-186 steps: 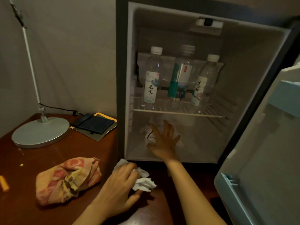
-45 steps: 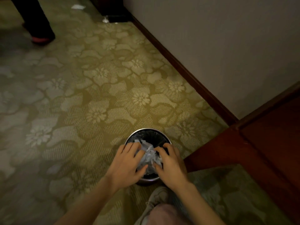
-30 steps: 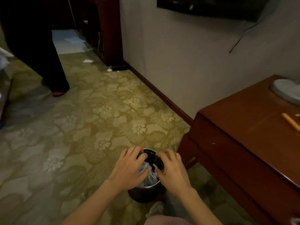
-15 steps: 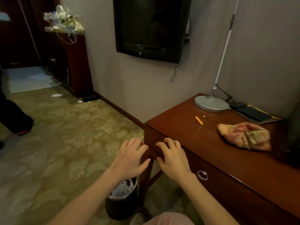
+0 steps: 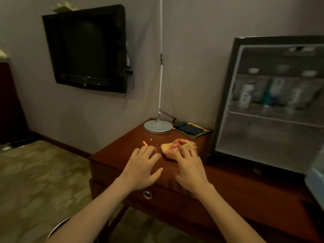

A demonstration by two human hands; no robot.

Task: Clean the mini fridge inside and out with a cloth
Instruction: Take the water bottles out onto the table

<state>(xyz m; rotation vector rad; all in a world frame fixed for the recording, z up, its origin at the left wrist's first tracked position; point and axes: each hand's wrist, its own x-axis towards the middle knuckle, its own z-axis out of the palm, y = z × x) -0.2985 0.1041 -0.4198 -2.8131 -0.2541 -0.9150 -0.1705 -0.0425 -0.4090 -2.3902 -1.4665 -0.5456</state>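
Glossy wooden desk [image 5: 228, 181], soft patterned cloth [image 5: 175, 148], matt metal lamp base [image 5: 158, 127].

I see the cloth [image 5: 177, 148], a crumpled bundle patterned in pink, red and pale yellow, heaped on the dark wooden tabletop [image 5: 122, 155] at my 12 o'clock. The spread fingers of my right hand [image 5: 190, 170] reach over its near edge at its 6 o'clock, though I cannot tell whether they touch it. The mini fridge [image 5: 223, 102] stands upright at my 2 o'clock, at the cloth's 3 o'clock and apart from it. It is a dark-framed box with its pale door [image 5: 315, 174] open at 4 o'clock, baring a light, blurred interior crossed by one wire shelf [image 5: 273, 118].
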